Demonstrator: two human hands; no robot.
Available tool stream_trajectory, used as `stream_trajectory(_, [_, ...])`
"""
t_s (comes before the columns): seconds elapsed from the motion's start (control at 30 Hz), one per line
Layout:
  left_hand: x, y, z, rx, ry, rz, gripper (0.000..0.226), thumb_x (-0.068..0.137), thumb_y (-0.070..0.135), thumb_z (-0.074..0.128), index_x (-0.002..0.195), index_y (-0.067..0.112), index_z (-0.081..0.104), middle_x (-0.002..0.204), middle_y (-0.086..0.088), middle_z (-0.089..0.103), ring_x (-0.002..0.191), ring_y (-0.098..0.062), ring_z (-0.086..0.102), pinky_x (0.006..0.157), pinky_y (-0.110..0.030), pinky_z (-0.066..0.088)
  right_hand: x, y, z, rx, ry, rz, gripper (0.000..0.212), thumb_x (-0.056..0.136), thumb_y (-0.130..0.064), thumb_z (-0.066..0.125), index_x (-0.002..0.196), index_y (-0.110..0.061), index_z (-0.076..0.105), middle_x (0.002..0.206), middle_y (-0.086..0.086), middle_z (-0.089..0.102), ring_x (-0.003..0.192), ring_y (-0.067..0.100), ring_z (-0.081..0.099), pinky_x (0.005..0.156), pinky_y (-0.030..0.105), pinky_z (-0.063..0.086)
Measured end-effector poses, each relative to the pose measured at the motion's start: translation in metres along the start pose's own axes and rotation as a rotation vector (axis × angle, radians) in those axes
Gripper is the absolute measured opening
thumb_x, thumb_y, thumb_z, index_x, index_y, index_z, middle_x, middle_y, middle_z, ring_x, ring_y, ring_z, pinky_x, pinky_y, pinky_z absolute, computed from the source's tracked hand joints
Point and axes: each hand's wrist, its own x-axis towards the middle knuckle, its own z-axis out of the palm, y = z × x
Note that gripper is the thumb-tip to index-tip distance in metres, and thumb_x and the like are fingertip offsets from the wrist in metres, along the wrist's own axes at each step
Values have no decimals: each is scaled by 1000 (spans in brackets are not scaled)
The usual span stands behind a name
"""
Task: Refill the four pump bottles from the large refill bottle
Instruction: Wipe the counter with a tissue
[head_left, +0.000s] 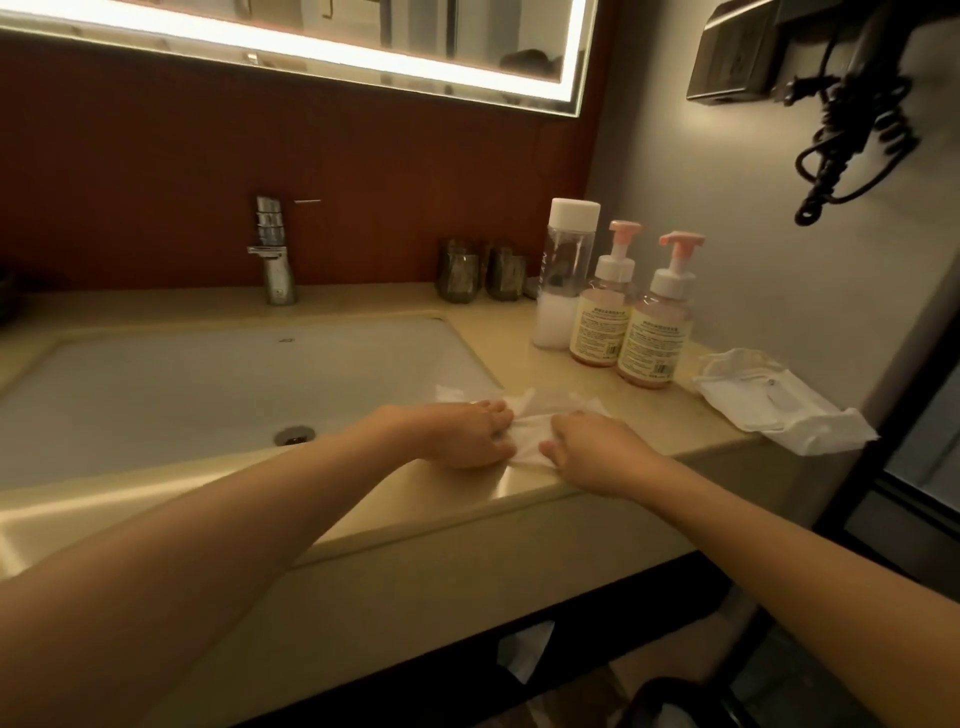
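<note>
- The refill bottle (563, 291) stood upright at the back right of the counter (493, 332), white cap on. The white liquid only showed low down in it.
- Two pump bottles, the near-left one (602, 322) and the right one (655, 338), stood upright in a row right beside it, pink pumps on. The other two weren't in view.
- The bit that mattered: the whole bottle group sat ahead and to the right of both hands, long axes vertical. The right hand (602, 449) was the nearer one, so I'd guess a forward-right reach with a side grab.
- Neither hand was free, though. Both were down on a white tissue (527, 415) at the counter's front edge, by the sink (182, 374) corner. The left hand (462, 434) had its fingers curled onto the tissue's left side, and the right looked to be pinching its right side.
- So the tissue was the real blocker, imo, not anything on the path.
- Further out: faucet (275, 254), two dark cups (457, 270) left of the bottles, a wipes pack (769, 405) at the far right, and a hair dryer (852, 104) on the wall.
</note>
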Motion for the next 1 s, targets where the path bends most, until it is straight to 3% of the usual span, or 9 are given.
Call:
stream_trajectory(0.17, [-59,-18,18,-6,51,-115,62,99,40,28,149,9,7,157,-7,2,144,-20,8,115,-31,10,-18,-44,-6,74,-23,-203,39,98,-32,37,127,-7,46,137,14,44,126,25,39,96,30,33])
stream_trajectory(0.27, [-100,-42,32,-31,132,-221,62,98,40,31,147,7,13,156,-11,9,143,-20,11,115,-33,14,-22,-83,-8,134,-20,-350,45,98,-31,39,137,-7,39,148,10,32,136,22,29,103,23,20])
stream_trajectory(0.37, [-154,-72,45,-90,186,-328,59,99,36,32,147,5,15,156,-11,9,143,-18,9,114,-28,13,-22,-138,-5,169,3,-494,46,98,-30,39,137,-6,39,148,11,32,136,22,27,100,18,14])
stream_trajectory(0.6, [-278,-143,68,-182,220,-624,60,100,36,29,149,9,7,157,-7,-1,144,-12,0,113,-22,5,-17,-282,10,168,-36,-754,44,98,-33,36,132,-6,42,142,16,37,132,28,30,107,31,22])
stream_trajectory(0.83, [-356,-189,80,-231,230,-834,60,100,37,29,149,10,7,157,-5,-1,144,-13,2,114,-24,7,-16,-387,11,143,-64,-905,39,99,-32,34,125,-5,45,136,17,41,127,29,34,105,34,27])
stream_trajectory(1.0, [-376,-212,78,-259,232,-911,60,99,36,30,148,9,8,157,-7,0,144,-16,4,114,-26,9,-3,-430,7,109,-133,-951,48,101,-33,26,144,-12,25,154,7,18,142,23,14,115,36,13])
